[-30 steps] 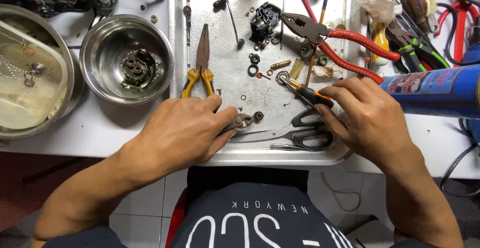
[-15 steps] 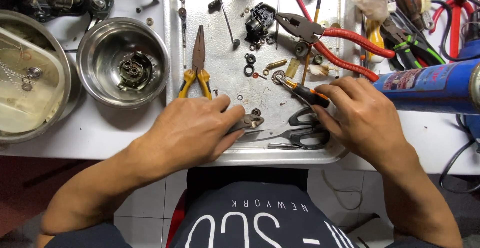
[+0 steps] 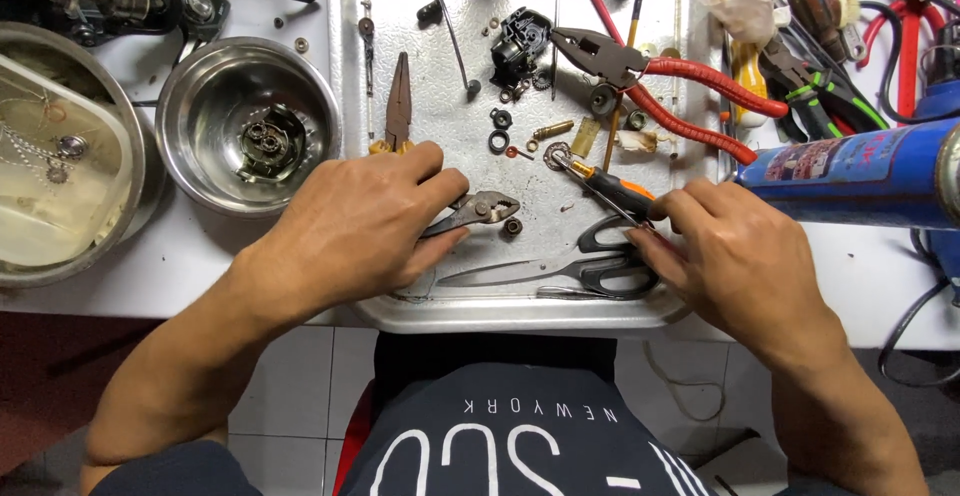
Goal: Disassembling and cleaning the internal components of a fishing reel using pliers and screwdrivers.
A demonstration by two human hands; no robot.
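Observation:
My left hand [image 3: 365, 221] grips a pair of dark pliers [image 3: 485, 208] whose jaws stick out to the right over the metal tray [image 3: 520, 311], just above a small nut [image 3: 513, 226]. My right hand [image 3: 730, 256] holds an orange-and-black screwdriver [image 3: 610, 188] by the handle; its tip points up-left at a small ring part [image 3: 557, 155]. Black-handled scissors [image 3: 560, 271] lie on the tray between both hands, partly under my right fingers.
Red-handled pliers [image 3: 690, 86], yellow-handled pliers [image 3: 398, 101], a black housing piece [image 3: 518, 44] and small washers lie farther up the tray. A steel bowl [image 3: 200, 146] with a gear part and a larger basin [image 3: 60, 166] stand left. A blue spray can [image 3: 850, 176] lies right.
Both hands stay in place over the tray; the view has shifted slightly. The pliers jaws and screwdriver tip keep roughly the same positions.

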